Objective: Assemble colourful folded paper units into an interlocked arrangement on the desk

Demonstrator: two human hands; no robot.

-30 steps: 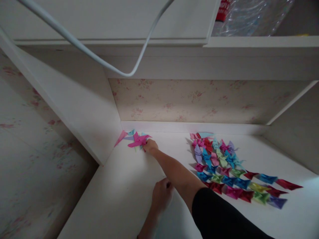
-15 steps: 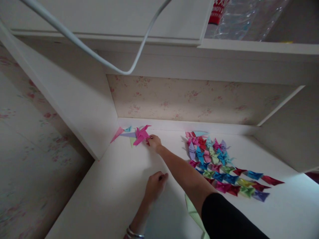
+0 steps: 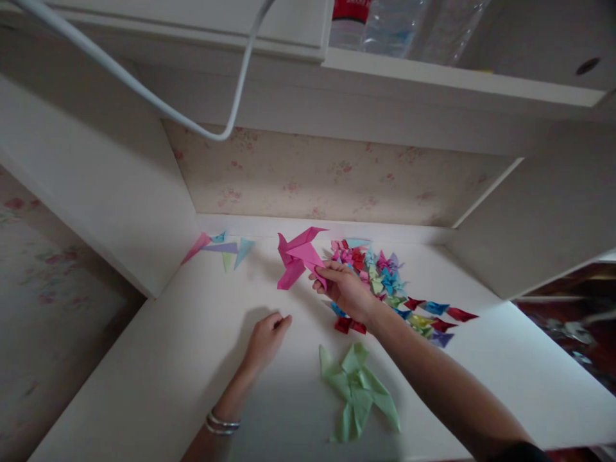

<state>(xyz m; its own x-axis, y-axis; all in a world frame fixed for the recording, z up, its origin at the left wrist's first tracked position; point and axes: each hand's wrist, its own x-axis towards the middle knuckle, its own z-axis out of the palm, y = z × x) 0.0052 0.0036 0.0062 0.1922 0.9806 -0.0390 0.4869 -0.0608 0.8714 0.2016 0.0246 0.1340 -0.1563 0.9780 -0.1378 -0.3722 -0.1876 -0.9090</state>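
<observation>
Head view: I judge holding step; next wants gentleness.
Right hand (image 3: 350, 292): pinching pink paper (image 3: 301, 252).
Left hand (image 3: 264, 340): fingers curled together.

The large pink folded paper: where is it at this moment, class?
In the head view, the large pink folded paper is near the centre, held in the right hand, just left of the small colourful folded papers.

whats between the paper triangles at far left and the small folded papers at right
In the head view, the pink folded paper, held in the right hand, appears between them.
</observation>
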